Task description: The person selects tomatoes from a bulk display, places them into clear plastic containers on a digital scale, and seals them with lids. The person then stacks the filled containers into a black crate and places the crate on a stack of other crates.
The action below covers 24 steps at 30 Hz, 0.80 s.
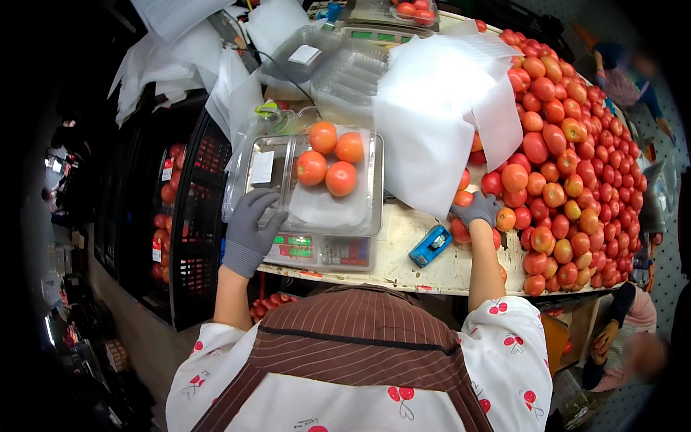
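Observation:
On the digital scale sits a clear plastic clamshell box, its tray half lined with a white foam sheet and holding several red tomatoes. My left hand, in a grey glove, is at the box's near left corner, fingers apart, with no tomato in it. A white label lies on the box's left half. My right hand, gloved too, rests among tomatoes at the left edge of a large pile; whether its fingers grip one cannot be told. A blue tape dispenser lies between the hands.
A stack of white foam sheets stands behind the dispenser. Empty clear boxes lie beyond the scale. Black crates with packed tomatoes are at left. Two people are at the right, one near the table corner with hands together.

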Each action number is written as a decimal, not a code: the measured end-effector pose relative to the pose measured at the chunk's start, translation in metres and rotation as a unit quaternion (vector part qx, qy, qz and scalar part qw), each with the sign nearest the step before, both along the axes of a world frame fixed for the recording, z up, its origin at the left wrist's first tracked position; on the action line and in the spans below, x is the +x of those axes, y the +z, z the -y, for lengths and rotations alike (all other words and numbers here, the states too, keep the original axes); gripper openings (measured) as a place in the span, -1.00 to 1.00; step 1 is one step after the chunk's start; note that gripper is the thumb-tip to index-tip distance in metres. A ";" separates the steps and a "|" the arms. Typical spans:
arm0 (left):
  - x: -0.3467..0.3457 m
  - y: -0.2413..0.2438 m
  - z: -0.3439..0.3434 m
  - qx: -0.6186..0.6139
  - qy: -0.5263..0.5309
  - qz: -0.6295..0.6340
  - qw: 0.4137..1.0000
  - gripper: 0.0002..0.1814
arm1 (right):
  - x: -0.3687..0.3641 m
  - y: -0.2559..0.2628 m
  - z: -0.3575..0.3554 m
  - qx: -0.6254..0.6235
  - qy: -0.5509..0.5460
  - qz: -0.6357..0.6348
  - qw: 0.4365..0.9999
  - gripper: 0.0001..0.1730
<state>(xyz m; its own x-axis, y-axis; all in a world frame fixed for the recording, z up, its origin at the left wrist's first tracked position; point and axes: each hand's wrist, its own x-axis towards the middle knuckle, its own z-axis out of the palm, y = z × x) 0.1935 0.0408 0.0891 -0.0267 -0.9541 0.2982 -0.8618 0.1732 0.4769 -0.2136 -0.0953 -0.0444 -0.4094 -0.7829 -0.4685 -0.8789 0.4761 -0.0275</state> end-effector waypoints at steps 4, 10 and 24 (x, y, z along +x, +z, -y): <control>0.019 -0.004 -0.003 -0.020 0.012 -0.011 1.000 -0.64 | -0.022 -0.018 0.005 -0.031 0.036 -0.010 0.999 -0.13; 0.049 -0.006 -0.017 -0.040 0.087 -0.023 0.995 -0.68 | -0.045 0.044 -0.027 -0.314 -0.072 0.426 0.846 -0.53; 0.063 -0.009 0.002 -0.073 0.063 -0.041 0.995 -0.71 | 0.189 0.109 -0.062 -0.323 0.285 0.305 0.850 -0.30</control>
<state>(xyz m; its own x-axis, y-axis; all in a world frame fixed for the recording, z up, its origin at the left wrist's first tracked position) 0.2564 0.0390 0.0797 0.1202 -0.8951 0.4294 -0.8401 0.1388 0.5244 -0.0247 -0.0332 0.0644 0.2863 -0.9471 0.1451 -0.6902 -0.3089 -0.6543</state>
